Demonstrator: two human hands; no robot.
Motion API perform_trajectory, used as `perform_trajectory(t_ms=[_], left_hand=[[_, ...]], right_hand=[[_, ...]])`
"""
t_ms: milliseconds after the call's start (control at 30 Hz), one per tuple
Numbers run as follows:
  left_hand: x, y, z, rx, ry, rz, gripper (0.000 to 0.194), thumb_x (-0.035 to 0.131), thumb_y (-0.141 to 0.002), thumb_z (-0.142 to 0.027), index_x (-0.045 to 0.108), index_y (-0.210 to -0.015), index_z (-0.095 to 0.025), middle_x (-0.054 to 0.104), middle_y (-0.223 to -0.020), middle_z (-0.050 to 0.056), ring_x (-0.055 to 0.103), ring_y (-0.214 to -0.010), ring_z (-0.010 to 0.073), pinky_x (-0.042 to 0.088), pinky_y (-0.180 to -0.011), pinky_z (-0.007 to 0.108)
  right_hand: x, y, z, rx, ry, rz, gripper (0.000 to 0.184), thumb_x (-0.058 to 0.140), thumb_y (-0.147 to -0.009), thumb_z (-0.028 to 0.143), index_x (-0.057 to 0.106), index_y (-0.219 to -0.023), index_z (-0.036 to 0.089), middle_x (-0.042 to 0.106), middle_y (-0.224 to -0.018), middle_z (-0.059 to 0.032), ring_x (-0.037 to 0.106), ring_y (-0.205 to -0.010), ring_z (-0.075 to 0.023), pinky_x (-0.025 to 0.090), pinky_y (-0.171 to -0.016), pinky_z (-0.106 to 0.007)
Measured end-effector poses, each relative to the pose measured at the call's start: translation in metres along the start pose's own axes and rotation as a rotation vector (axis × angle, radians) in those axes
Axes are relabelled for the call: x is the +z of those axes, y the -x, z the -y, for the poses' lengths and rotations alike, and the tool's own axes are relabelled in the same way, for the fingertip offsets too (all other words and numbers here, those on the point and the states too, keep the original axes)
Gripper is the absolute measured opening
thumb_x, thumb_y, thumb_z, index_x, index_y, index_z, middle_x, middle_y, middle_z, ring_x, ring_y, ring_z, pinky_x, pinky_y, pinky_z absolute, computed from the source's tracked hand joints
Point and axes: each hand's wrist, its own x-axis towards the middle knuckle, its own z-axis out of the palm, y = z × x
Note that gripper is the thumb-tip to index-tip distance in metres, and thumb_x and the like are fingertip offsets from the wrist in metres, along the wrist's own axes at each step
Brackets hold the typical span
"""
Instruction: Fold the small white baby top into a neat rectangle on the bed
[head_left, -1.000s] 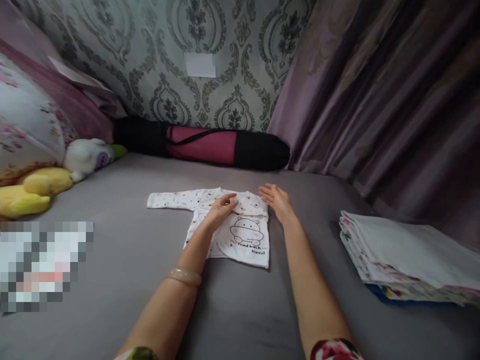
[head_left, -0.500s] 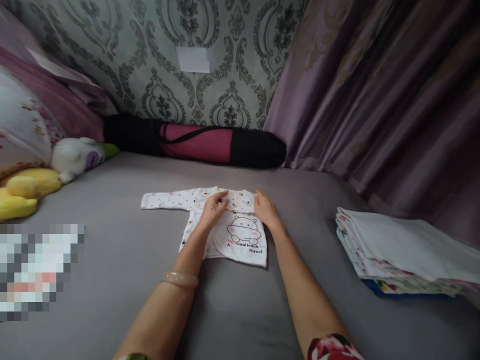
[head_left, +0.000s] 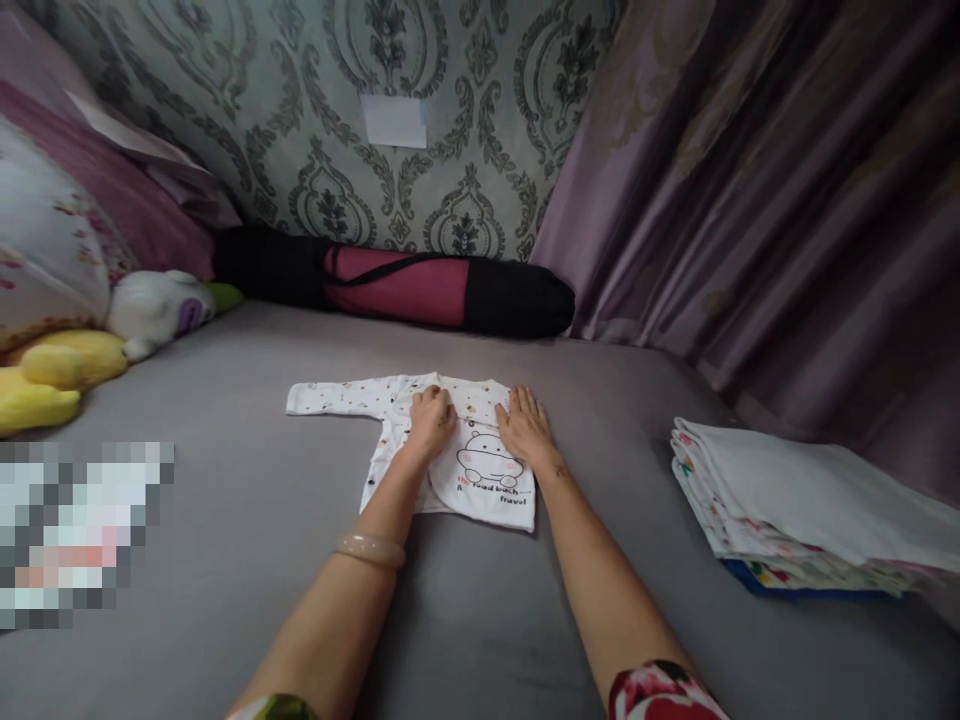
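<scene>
A small white baby shirt [head_left: 484,505] lies on the grey sheet, printed with a hippo face and lettering on its front. One dotted sleeve stretches out to the left; the right sleeve is folded in across the chest. My left hand [head_left: 433,418] rests palm down on the upper chest, its fingers slightly bent on the cloth. At the right shoulder edge my right hand [head_left: 527,428] lies flat with the fingers outstretched, partly covering the folded part. Neither hand has cloth lifted.
A folded stack of cloths [head_left: 795,490] sits at the right. Plush toys [head_left: 161,305] and a yellow plush [head_left: 67,365] lie at the left, near a pixelated patch. Along the wall stretches a black and maroon long bag [head_left: 397,285]. Purple curtains [head_left: 660,180] hang at the right.
My right hand has turned from the shirt's edge to lie flat over the folded part. My left thumb and fingers, earlier near a pinch, now rest lower on the cloth.
</scene>
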Motion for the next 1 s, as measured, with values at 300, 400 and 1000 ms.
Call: perform_trajectory(t_ms=[300, 400, 1000], left_hand=[[-0.035, 0.008, -0.008, -0.07, -0.011, 0.181, 0.024, 0.044, -0.091, -0.026, 0.06, -0.103, -0.011, 0.057, -0.116, 0.017, 0.054, -0.109, 0.0257, 0.041, -0.093, 0.034], [-0.047, 0.021, 0.004, -0.098, 0.013, 0.144, 0.023, 0.043, -0.09, -0.022, 0.058, -0.104, -0.012, 0.057, -0.115, 0.017, 0.054, -0.11, 0.025, 0.041, -0.093, 0.033], [-0.043, 0.05, 0.041, -0.121, 0.354, -0.178, 0.034, 0.041, -0.083, -0.013, 0.062, -0.11, -0.015, 0.066, -0.113, 0.013, 0.06, -0.109, 0.0228, 0.045, -0.098, 0.039]], right_hand=[[-0.019, -0.006, 0.008, 0.02, 0.057, 0.113, 0.067, 0.02, -0.098, 0.044, 0.024, -0.149, 0.001, 0.018, -0.157, -0.0173, 0.013, -0.145, -0.0279, 0.008, -0.116, -0.043], [-0.021, -0.002, 0.018, -0.061, 0.065, 0.069, 0.066, 0.018, -0.098, 0.044, 0.021, -0.15, 0.004, 0.016, -0.157, -0.0158, 0.01, -0.145, -0.0251, 0.005, -0.116, -0.041], [-0.017, -0.002, 0.074, -0.199, -0.026, 0.092, 0.063, 0.017, -0.098, 0.043, 0.021, -0.151, 0.009, 0.016, -0.158, -0.0126, 0.01, -0.146, -0.0228, 0.004, -0.116, -0.039]])
